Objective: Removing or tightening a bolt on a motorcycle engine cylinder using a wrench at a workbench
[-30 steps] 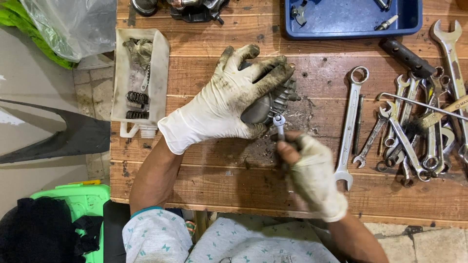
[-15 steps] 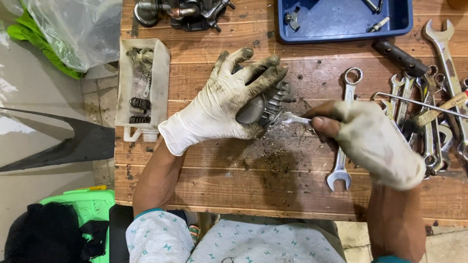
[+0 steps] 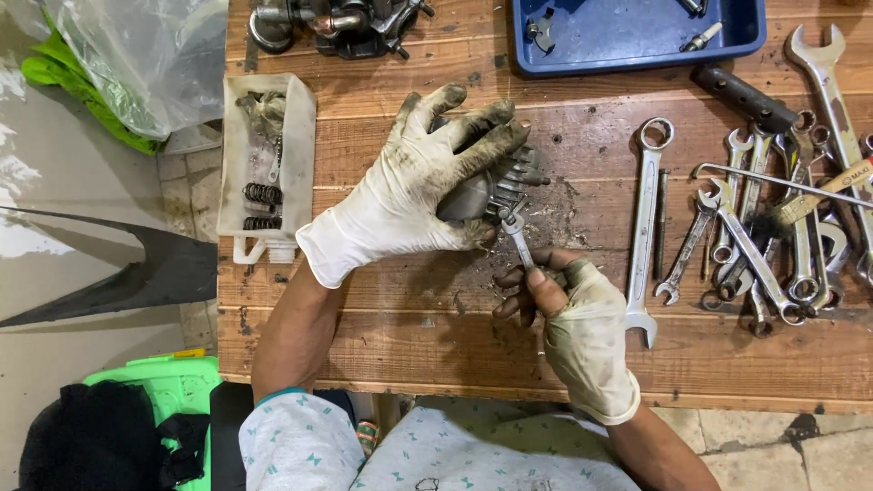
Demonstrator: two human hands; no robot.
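Left hand (image 3: 414, 195) in a dirty white glove, fingers spread and curled over a finned metal engine part (image 3: 496, 186), pressing it down on the wooden table (image 3: 409, 336). Right hand (image 3: 573, 332), glove torn so the fingertips (image 3: 536, 277) show bare, pinches a small spanner (image 3: 516, 235); its head sits at the near edge of the part, just under the left thumb. Grit and flakes lie on the boards around both hands. Right of the right-hand fingers: a long combination wrench (image 3: 645, 227), then a pile of spanners (image 3: 782, 245). Beyond the left fingertips a blue tray (image 3: 637, 41); left of the left wrist a white tray of springs (image 3: 264, 173). Risk, as I judge it: the spanner slips off the fastener, bare fingertips hit the fins; greasy glove lets the part twist.
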